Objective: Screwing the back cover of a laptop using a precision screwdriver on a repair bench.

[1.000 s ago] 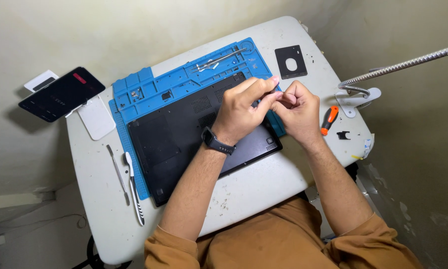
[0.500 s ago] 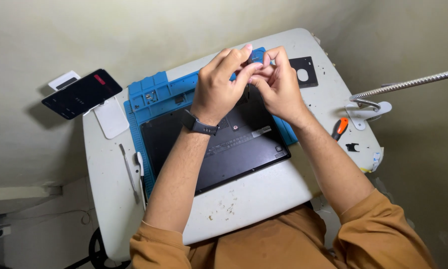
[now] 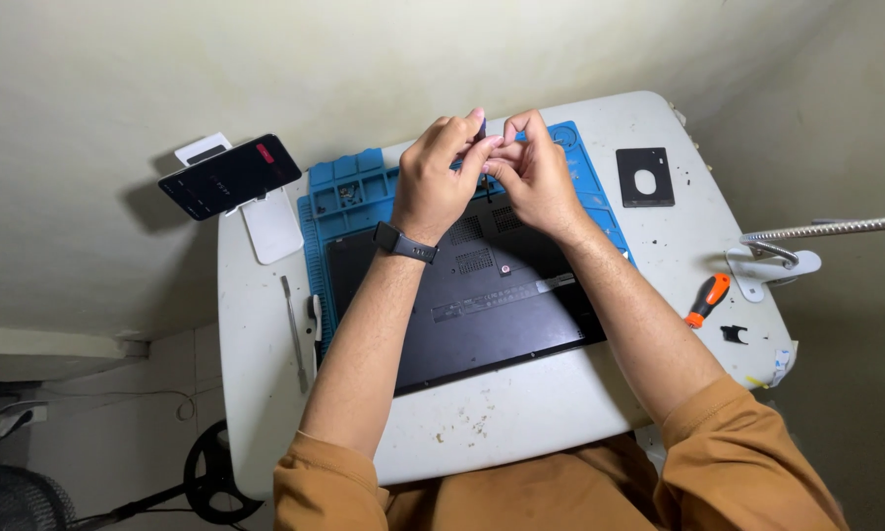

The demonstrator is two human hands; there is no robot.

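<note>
Now | left hand [image 3: 442, 177] and right hand [image 3: 536, 177] pinch slim tool [image 3: 484, 182] | over laptop [image 3: 472, 295] on blue mat [image 3: 349, 192]

The thin tool [image 3: 484, 157] pinched between both hands is mostly hidden by fingers [image 3: 482, 147]; its tip is too small to tell.

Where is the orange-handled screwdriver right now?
The orange-handled screwdriver lies on the white table, right of the laptop, beside the lamp base.

I see a white table [image 3: 482, 423] against a pale wall [image 3: 364, 69], with a grey floor [image 3: 88, 433] below.
</note>
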